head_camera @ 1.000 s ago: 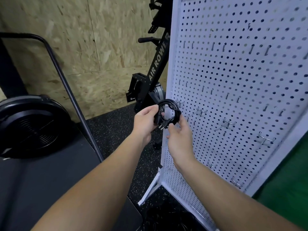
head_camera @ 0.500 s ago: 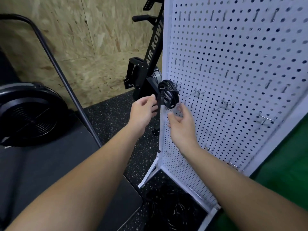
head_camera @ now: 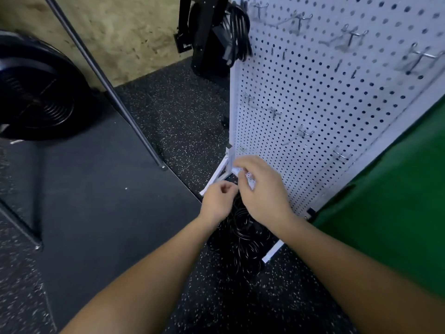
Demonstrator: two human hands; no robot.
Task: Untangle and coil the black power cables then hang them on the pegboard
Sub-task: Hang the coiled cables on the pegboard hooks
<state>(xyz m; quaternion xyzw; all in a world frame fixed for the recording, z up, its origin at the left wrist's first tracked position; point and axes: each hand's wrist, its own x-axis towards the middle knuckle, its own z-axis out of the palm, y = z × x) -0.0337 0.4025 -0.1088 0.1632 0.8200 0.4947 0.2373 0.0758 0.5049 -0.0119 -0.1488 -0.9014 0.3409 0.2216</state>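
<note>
A coiled black power cable [head_camera: 237,32] hangs on a hook at the top left edge of the white pegboard [head_camera: 313,92]. At the foot of the board a tangled pile of black cables [head_camera: 240,242] lies on the floor. My left hand [head_camera: 218,203] hovers just above the pile with loosely curled fingers and nothing in it. Close beside it and slightly higher, in front of the board's lower corner, my right hand [head_camera: 262,189] is also empty with relaxed fingers. Both forearms hide part of the pile.
Several bare metal hooks [head_camera: 351,37] stick out of the pegboard. A green surface [head_camera: 397,213] lies to the right. A black fan wheel [head_camera: 36,92], a slanted metal bar [head_camera: 108,85] and a dark mat [head_camera: 96,189] are on the left; a black machine base [head_camera: 204,44] stands behind the board.
Both hands let go of the coiled cable, which now hangs on the pegboard hook. The view tilted down and both hands dropped toward the cable pile on the floor.
</note>
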